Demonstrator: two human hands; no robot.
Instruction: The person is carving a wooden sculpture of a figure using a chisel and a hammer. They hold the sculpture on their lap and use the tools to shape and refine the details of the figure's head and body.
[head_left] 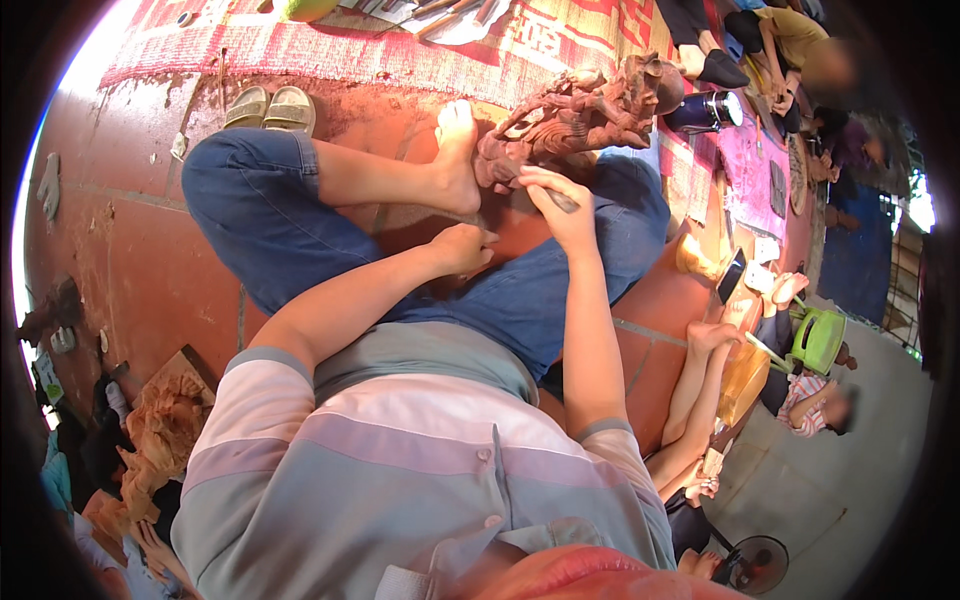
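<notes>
A reddish-brown wood carving (590, 115), cut with deep curling shapes, lies on the far side of my lap, beside my bare foot. My right hand (568, 212) is closed round a slim carving tool (562, 201) with a greyish handle. The tool's working end points at the near left part of the carving; whether it touches the wood is too small to tell. Close to my crossed legs, my left hand (462, 248) is curled closed, apart from the carving. Anything inside its fingers is hidden.
Sandals (288, 108) stand on red floor tiles at left, before a red patterned mat (400, 65) with several tools (450, 18). A dark cylinder (705, 112) stands beyond the carving. Other people sit along the right, near a green chair (818, 338). Another carving (168, 430) is lower left.
</notes>
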